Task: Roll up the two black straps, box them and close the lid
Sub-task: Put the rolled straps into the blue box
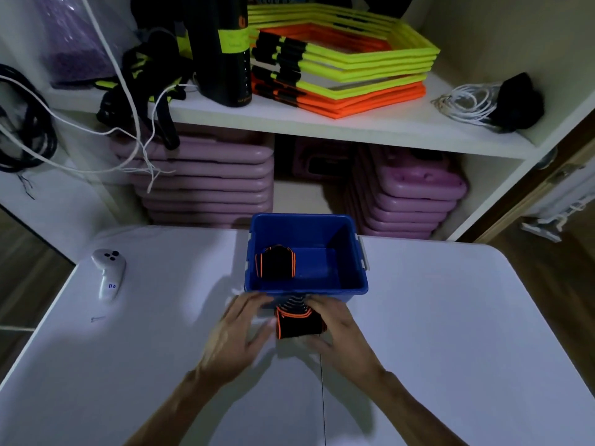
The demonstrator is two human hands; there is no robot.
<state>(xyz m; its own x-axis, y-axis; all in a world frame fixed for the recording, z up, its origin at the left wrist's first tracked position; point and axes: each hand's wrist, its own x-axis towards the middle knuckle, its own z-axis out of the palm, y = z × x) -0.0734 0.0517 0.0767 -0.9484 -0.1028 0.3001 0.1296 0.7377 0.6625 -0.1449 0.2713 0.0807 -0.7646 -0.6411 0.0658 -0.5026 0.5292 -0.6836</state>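
Note:
A blue plastic box stands open at the far middle of the white table. One rolled black strap with orange edging lies inside it at the left. A second black strap with orange edging sits on the table just in front of the box, partly rolled, with a striped end running up toward the box wall. My right hand holds this roll from the right side. My left hand, blurred, is spread with straight fingers just left of the roll. No lid is visible.
A white controller lies at the table's left. Behind the table a white shelf carries yellow and orange hexagon frames, a black bottle, cables and straps. Stacked pink boards fill the space below.

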